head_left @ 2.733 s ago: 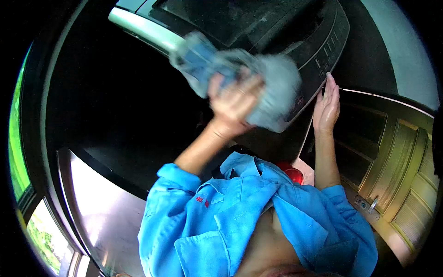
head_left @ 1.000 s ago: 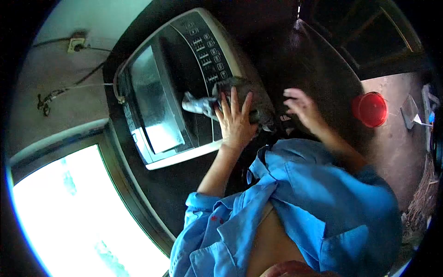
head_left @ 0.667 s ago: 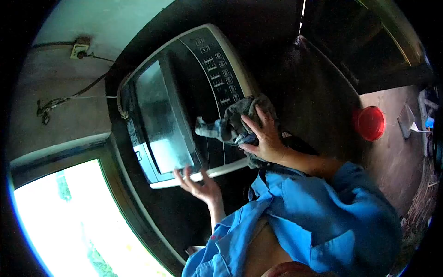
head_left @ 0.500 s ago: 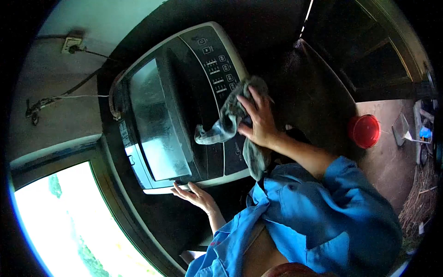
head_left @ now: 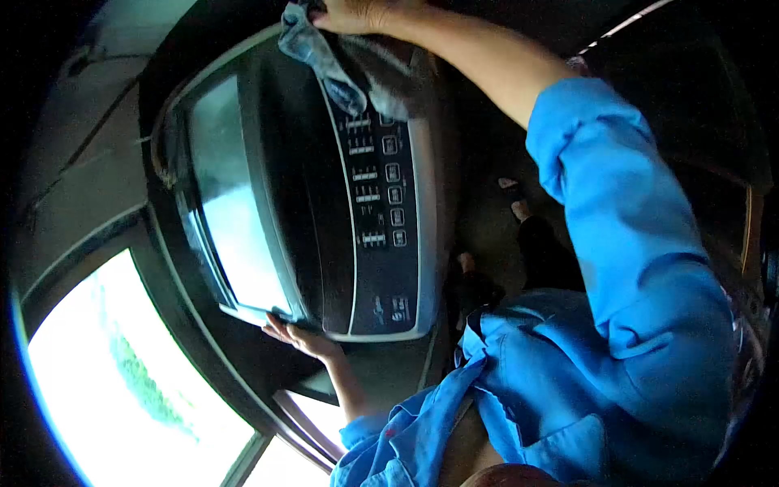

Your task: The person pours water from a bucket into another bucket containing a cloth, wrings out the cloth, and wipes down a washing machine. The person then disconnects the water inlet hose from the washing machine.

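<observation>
A bright window (head_left: 122, 365) flanks the washing machine (head_left: 304, 219), right hand (head_left: 349, 15) gripping cloth (head_left: 311, 42), left hand (head_left: 304, 339) unclenched at its edge.

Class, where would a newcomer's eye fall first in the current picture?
The bright opening at lower left and the blue sleeve at right stand out first. Between them is a dark appliance with a button panel; at the top, the right hand holds a cloth over its far end.

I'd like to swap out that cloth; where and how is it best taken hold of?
Probably pinch the cloth by its loose bluish tail, coming from the near side over the control panel: that end points back this way, while the right hand holds the far end.
</observation>
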Demonstrator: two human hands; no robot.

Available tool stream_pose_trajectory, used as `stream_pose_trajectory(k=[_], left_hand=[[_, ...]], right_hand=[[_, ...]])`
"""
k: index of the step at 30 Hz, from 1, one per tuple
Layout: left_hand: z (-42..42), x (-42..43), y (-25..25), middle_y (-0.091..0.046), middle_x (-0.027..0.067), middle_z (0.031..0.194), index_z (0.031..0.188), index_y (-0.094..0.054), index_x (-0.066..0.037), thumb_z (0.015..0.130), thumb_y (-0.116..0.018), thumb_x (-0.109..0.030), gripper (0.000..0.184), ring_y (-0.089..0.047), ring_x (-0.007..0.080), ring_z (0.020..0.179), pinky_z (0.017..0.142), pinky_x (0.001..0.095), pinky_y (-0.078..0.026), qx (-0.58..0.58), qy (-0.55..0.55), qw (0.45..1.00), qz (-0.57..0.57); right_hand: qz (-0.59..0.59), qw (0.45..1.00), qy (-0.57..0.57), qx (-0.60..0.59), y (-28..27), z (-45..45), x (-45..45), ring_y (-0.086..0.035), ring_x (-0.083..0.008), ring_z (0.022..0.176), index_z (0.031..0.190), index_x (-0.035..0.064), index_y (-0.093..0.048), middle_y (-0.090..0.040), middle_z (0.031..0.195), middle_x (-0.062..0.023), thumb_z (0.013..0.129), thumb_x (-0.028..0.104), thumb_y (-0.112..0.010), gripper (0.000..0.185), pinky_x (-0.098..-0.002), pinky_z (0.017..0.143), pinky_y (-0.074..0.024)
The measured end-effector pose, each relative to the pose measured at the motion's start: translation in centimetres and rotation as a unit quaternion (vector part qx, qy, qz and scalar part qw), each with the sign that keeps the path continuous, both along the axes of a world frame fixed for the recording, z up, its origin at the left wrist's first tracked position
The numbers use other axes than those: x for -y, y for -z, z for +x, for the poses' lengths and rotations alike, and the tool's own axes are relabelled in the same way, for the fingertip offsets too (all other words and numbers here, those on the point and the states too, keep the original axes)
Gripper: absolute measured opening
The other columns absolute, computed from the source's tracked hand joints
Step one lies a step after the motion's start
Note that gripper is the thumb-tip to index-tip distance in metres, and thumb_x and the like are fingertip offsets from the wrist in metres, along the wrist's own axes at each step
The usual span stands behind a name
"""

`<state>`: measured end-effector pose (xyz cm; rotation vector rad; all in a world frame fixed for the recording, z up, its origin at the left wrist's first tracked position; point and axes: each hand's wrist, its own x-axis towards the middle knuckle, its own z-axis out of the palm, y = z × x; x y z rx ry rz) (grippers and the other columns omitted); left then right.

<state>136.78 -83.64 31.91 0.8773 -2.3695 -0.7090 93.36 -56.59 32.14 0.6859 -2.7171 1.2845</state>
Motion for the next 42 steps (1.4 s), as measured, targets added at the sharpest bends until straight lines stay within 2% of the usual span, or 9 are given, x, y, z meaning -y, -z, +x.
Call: stream_pose_trajectory(k=[5, 7, 9, 17, 21, 27, 33, 37, 42], left_hand=[[-1.3, -0.9, -1.5, 0.004, 0.0124, 0.145, 0.136, -0.029, -0.017, 0.081, -0.036, -0.042, 0.061, -0.002, 0.0291, 0.133, 0.106, 0.0473, -0.010, 0.000, -0.051, 0.992, 0.117], [-2.3, -1.6, -2.0, 0.005, 0.0117, 0.145, 0.135, -0.030, -0.016, 0.076, -0.037, -0.032, 0.062, -0.003, 0.0283, 0.133, 0.106, 0.0469, -0.011, -0.066, -0.084, 0.970, 0.218], [-2.7, -0.9, -1.3, 0.003, 0.0116, 0.145, 0.133, -0.034, -0.014, 0.076, -0.033, -0.026, 0.059, -0.005, 0.0256, 0.133, 0.106, 0.0425, -0.011, -0.079, -0.092, 0.975, 0.185], [-3.0, -1.4, -1.0, -0.009, 0.0228, 0.142, 0.128, -0.042, -0.012, 0.086, -0.026, -0.026, 0.047, -0.013, 0.0332, 0.132, 0.106, 0.0402, -0.013, -0.005, -0.129, 0.992, 0.017], [-2.8, -0.7, -0.2, -0.010, 0.0233, 0.141, 0.129, -0.039, -0.011, 0.090, -0.029, -0.028, 0.044, -0.009, 0.0320, 0.133, 0.107, 0.0394, -0.008, 0.014, -0.133, 0.991, 0.008], [-3.4, -2.1, -1.0, -0.011, 0.0208, 0.142, 0.127, -0.043, -0.015, 0.092, -0.033, -0.027, 0.038, -0.016, 0.0331, 0.131, 0.105, 0.0392, -0.019, 0.017, -0.170, 0.985, 0.015], [-3.3, -2.0, -0.5, -0.011, 0.0197, 0.142, 0.126, -0.044, -0.016, 0.090, -0.039, -0.022, 0.037, -0.016, 0.0313, 0.131, 0.104, 0.0381, -0.020, -0.003, -0.169, 0.986, 0.009], [-3.4, -2.0, -0.4, -0.011, 0.0208, 0.142, 0.126, -0.044, -0.015, 0.089, -0.038, -0.024, 0.039, -0.012, 0.0332, 0.132, 0.106, 0.0405, -0.013, 0.001, -0.173, 0.985, 0.017], [-3.5, -1.7, 0.0, -0.012, 0.0200, 0.142, 0.126, -0.044, -0.019, 0.089, -0.038, -0.026, 0.039, -0.011, 0.0342, 0.132, 0.106, 0.0426, -0.012, 0.016, -0.186, 0.982, 0.000]], right_hand=[[-0.050, 0.984, 0.022, -0.167, 1.9, 2.1, 0.5, -0.052, -0.0351, 0.096, 0.103, 0.0046, -0.053, -0.054, 0.104, -0.0181, 0.079, 0.023, -0.053, 0.031, -0.0440, 0.082, -0.0423], [0.001, 0.998, -0.035, -0.054, 2.7, 5.1, 1.3, -0.039, -0.0320, 0.115, 0.113, 0.0098, -0.050, -0.042, 0.123, -0.0127, 0.075, 0.026, -0.063, 0.044, -0.0428, 0.095, -0.0362], [-0.005, 0.979, -0.068, -0.195, 3.2, 9.5, 1.0, -0.044, -0.0305, 0.112, 0.111, 0.0050, -0.053, -0.048, 0.118, -0.0152, 0.078, 0.027, -0.060, 0.040, -0.0422, 0.095, -0.0368], [-0.022, 0.960, -0.267, -0.087, 0.0, 29.6, 0.3, -0.023, -0.0310, 0.127, 0.121, 0.0067, -0.045, -0.036, 0.131, -0.0119, 0.069, 0.037, -0.063, 0.062, -0.0499, 0.103, -0.0171], [0.043, 0.944, -0.309, -0.103, -0.3, 27.1, 1.4, -0.021, -0.0312, 0.128, 0.130, 0.0161, -0.037, -0.030, 0.136, -0.0100, 0.071, 0.044, -0.060, 0.069, -0.0499, 0.102, -0.0179], [0.097, 0.981, -0.051, -0.162, 0.0, 11.5, 7.3, -0.023, -0.0314, 0.128, 0.131, 0.0152, -0.036, -0.031, 0.137, -0.0076, 0.081, 0.032, -0.052, 0.055, -0.0509, 0.101, -0.0254], [-0.012, 0.976, -0.078, -0.202, 0.2, -2.5, 9.4, -0.051, -0.0356, 0.097, 0.106, 0.0044, -0.053, -0.054, 0.107, -0.0185, 0.083, 0.022, -0.049, 0.030, -0.0433, 0.084, -0.0417], [0.055, 0.998, -0.018, -0.016, -0.6, -2.9, 9.9, -0.046, -0.0351, 0.107, 0.110, 0.0028, -0.052, -0.050, 0.116, -0.0165, 0.088, 0.021, -0.043, 0.030, -0.0430, 0.089, -0.0390], [0.025, 0.968, -0.087, -0.232, 4.3, 1.5, 8.2, -0.033, -0.0280, 0.122, 0.117, 0.0090, -0.049, -0.045, 0.125, -0.0098, 0.079, 0.016, -0.052, 0.039, -0.0444, 0.101, -0.0282]])
